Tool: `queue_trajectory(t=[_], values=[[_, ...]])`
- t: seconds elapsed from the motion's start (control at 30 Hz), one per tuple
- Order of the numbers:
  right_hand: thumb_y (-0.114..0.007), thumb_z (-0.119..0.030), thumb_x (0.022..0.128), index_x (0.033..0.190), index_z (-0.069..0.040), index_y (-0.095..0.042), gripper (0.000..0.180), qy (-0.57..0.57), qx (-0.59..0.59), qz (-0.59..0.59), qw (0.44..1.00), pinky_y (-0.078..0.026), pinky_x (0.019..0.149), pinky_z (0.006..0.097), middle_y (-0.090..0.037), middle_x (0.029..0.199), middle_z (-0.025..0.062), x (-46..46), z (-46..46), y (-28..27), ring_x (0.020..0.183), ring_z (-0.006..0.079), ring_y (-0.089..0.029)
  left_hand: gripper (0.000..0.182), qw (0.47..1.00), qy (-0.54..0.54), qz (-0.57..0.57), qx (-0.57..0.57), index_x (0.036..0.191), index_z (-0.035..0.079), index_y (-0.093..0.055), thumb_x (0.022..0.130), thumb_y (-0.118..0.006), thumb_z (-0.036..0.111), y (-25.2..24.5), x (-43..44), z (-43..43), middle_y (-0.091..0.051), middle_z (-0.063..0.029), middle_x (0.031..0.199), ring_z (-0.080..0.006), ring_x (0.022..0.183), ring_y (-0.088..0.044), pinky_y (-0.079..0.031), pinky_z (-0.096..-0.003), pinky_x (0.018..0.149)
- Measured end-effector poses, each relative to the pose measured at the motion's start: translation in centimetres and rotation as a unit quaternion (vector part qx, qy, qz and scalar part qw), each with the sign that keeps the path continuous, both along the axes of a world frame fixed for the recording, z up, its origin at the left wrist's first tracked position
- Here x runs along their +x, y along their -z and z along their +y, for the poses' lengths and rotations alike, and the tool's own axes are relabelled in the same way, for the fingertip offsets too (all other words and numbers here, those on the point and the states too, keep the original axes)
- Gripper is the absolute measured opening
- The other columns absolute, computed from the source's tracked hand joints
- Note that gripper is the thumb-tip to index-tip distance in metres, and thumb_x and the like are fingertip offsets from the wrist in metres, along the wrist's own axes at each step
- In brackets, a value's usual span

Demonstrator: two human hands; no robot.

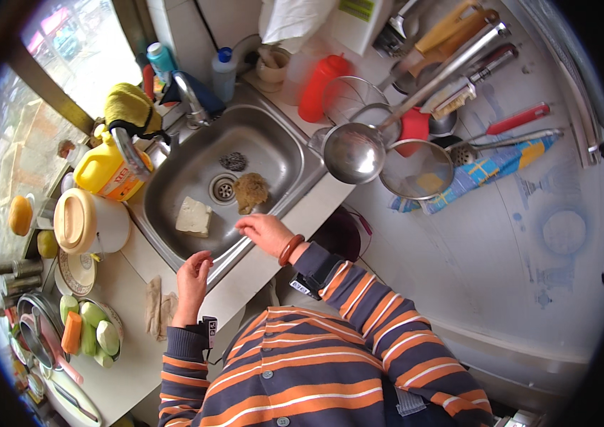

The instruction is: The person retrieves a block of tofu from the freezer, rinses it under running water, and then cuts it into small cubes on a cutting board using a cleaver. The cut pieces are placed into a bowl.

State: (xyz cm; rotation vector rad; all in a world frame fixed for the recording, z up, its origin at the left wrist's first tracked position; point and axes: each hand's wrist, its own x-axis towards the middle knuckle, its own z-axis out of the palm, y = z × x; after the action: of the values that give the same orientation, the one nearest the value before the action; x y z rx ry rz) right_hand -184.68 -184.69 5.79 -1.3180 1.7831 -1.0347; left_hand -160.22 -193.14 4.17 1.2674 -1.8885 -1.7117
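A stainless steel sink (pixel 280 140) lies before me, with a round drain strainer (pixel 223 188) in its floor. Near the strainer rest a brown scrubbing pad (pixel 250 192) and a dark wire scourer (pixel 233 161). A pale, block-shaped sponge (pixel 194 216) sits closer to my side of the basin. My left hand (pixel 193 280) hovers by the front rim, its fingers loosely bent and holding nothing. Above the rim to the right is my right hand (pixel 265 232), also without anything in it, near the brown pad. The curved faucet (pixel 190 96) stands at the back.
Left of the sink stand a yellow jug (pixel 104 171), a lidded bucket (pixel 94 221) and a bowl of peeled vegetables (pixel 115 323). Cloth gloves (pixel 157 309) lie on the counter. On the right wall hang a ladle (pixel 354 153) and a strainer (pixel 416 168).
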Motion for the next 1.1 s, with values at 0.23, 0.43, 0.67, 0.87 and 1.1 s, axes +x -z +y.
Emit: queue_trajectory(t=[0.23, 0.43, 0.67, 0.87, 1.1], values=[[-0.063, -0.009, 0.094, 0.108, -0.003, -0.070, 0.017, -0.015, -0.053, 0.106, 0.993, -0.054, 0.081, 0.0372, -0.070, 0.100, 0.0140, -3.2, -7.3, -1.0, 0.091, 0.0309, -0.069, 0.022, 0.998, -0.063, 0.010, 0.005, 0.117, -0.004, -0.067, 0.099, -0.060, 0.005, -0.3, 1.6, 0.5, -0.075, -0.0101, 0.100, -0.0155, 0.093, -0.071, -0.056, -0.0283, 0.085], [-0.067, -0.005, 0.088, 0.119, -0.002, -0.065, 0.031, -0.004, -0.121, -0.006, 0.993, -0.053, 0.088, 0.0418, -0.066, 0.111, 0.0185, -3.7, -16.4, -1.0, 0.101, 0.0379, -0.065, 0.025, 0.991, -0.126, -0.031, 0.007, 0.120, -0.005, -0.066, 0.100, -0.058, 0.007, -1.2, 3.9, 1.6, -0.074, -0.0108, 0.101, -0.0161, 0.093, -0.071, -0.056, -0.0283, 0.082], [-0.072, -0.007, 0.088, 0.112, -0.002, -0.071, 0.024, -0.024, -0.195, 0.152, 0.969, -0.055, 0.073, 0.0324, -0.073, 0.096, 0.0145, -4.3, -25.1, 0.4, 0.080, 0.0244, -0.071, 0.024, 0.979, -0.198, -0.037, 0.023, 0.120, -0.005, -0.065, 0.100, -0.059, 0.006, -0.9, 4.7, 4.4, -0.073, -0.0107, 0.102, -0.0156, 0.093, -0.070, -0.056, -0.0276, 0.083], [-0.071, -0.007, 0.091, 0.105, 0.002, -0.074, 0.017, -0.039, -0.113, 0.090, 0.989, -0.057, 0.073, 0.0291, -0.076, 0.087, 0.0140, -5.0, -25.1, 0.4, 0.077, 0.0183, -0.074, 0.023, 0.973, -0.223, -0.013, 0.066, 0.120, -0.005, -0.065, 0.101, -0.058, 0.006, 0.2, 2.9, 5.2, -0.073, -0.0098, 0.103, -0.0157, 0.094, -0.071, -0.056, -0.0276, 0.085], [-0.072, -0.008, 0.090, 0.105, 0.001, -0.074, 0.017, -0.054, -0.127, 0.115, 0.984, -0.057, 0.074, 0.0308, -0.075, 0.089, 0.0146, -5.1, -24.6, 0.0, 0.079, 0.0215, -0.074, 0.023, 0.986, -0.153, -0.070, 0.005, 0.117, -0.005, -0.066, 0.099, -0.060, 0.008, 1.8, -0.6, 2.4, -0.074, -0.0123, 0.100, -0.0174, 0.093, -0.072, -0.056, -0.0294, 0.083]])
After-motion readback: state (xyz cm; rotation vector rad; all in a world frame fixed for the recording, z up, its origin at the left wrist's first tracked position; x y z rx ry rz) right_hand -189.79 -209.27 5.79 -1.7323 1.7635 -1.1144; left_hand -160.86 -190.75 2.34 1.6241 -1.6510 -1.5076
